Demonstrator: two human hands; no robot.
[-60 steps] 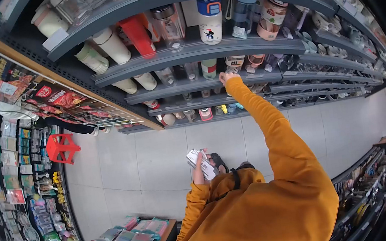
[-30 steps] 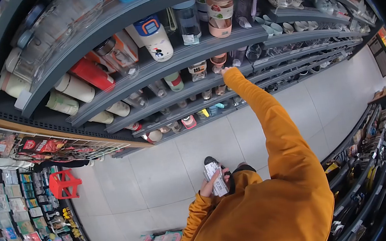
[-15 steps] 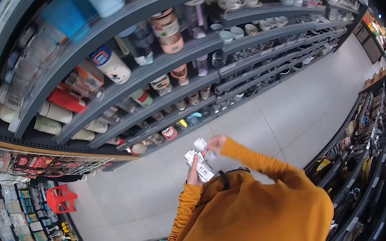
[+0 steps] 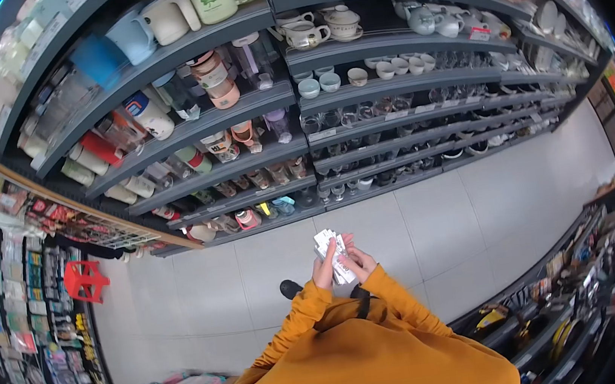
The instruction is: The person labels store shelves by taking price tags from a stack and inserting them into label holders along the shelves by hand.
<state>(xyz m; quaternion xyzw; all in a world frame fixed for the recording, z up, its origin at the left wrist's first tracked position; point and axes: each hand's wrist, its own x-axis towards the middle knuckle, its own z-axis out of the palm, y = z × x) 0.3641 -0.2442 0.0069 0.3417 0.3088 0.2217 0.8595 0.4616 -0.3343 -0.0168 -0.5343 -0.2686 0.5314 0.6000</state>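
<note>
A loose stack of white price labels (image 4: 326, 242) with dark print lies between my two hands, over the floor. My left hand (image 4: 323, 272) is closed round the stack from the left, its thumb on top. From the right, my right hand (image 4: 362, 264) presses its fingers on the lower right part of the labels. Both orange sleeves reach in from below. The print is too small to read, and the undersides of the labels are hidden.
Ahead stands a long dark shelf unit (image 4: 246, 185) with cups, bottles, teapots, bowls and glasses. A red plastic stool (image 4: 86, 281) is at the left beside hanging goods. Another rack (image 4: 564, 314) runs along the lower right. Grey tiles (image 4: 433, 231) cover the aisle.
My right hand has come in from the right and now touches the label stack; the crumpled white piece it held is no longer distinct. My view has turned, showing more of the right-hand shelves.
</note>
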